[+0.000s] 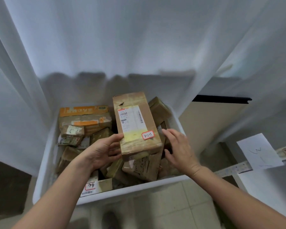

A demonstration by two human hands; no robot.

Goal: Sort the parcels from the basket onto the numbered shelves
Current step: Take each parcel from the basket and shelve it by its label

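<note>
The long cardboard parcel (135,123) is held up above the white basket (139,189), tilted so that its far end points away from the person; a white shipping label (130,118) with barcodes covers most of its top face, and a red-bordered sticker (148,135) near its close end carries handwriting that reads roughly 3-2-3. The left grip (104,151), a bare hand, grasps the near left corner of this parcel; its thumb (120,137) lies on the top face while the fingers curl underneath. The right grip (180,147) sits just beside the parcel's near right edge, fingers loosely extended and clasping nothing; whether the fingertips touch the cardboard cannot be told.

Below, the basket is packed with brown parcels lying at mixed angles; an orange-and-brown box (84,116) stands against the far left wall, a small taped parcel (72,130) lies in front of it, and a parcel with a red-bordered tag (90,185) rests against the near wall. A white curtain (122,38) hangs behind and to both sides; the basket stands on a pale tiled floor (180,209). To the right a white shelf (262,184) shows, with a paper sheet (257,151) bearing a faint handwritten mark fixed at its edge.
</note>
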